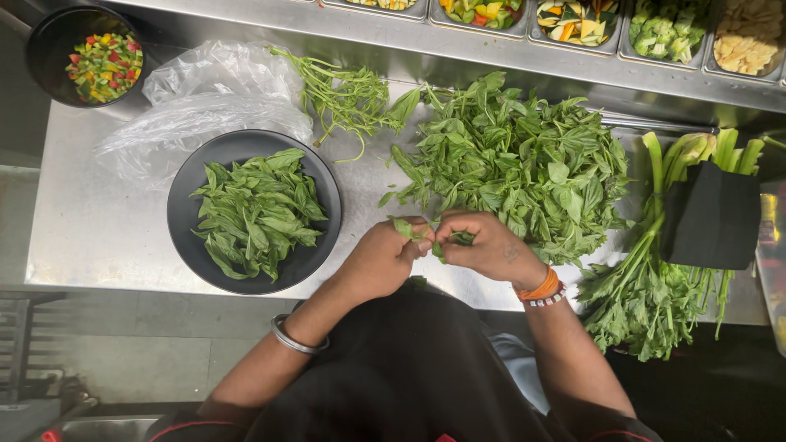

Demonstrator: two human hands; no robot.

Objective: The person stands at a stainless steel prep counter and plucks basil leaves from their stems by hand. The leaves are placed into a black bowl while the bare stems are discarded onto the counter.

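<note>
Left hand [385,258] and right hand [483,245] both pinched shut on small green basil sprig [430,237] above steel counter [98,237], round black bowl [188,237] of picked leaves left, loose basil heap [524,164] behind, steel trays [573,20] of chopped vegetables at back.

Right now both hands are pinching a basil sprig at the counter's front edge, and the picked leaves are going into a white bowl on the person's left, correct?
Not quite: the bowl holding the picked leaves is black, not white, as the head view shows. The rest holds: the left hand and right hand pinch a basil sprig near the counter's front edge, bowl on the person's left.
</note>
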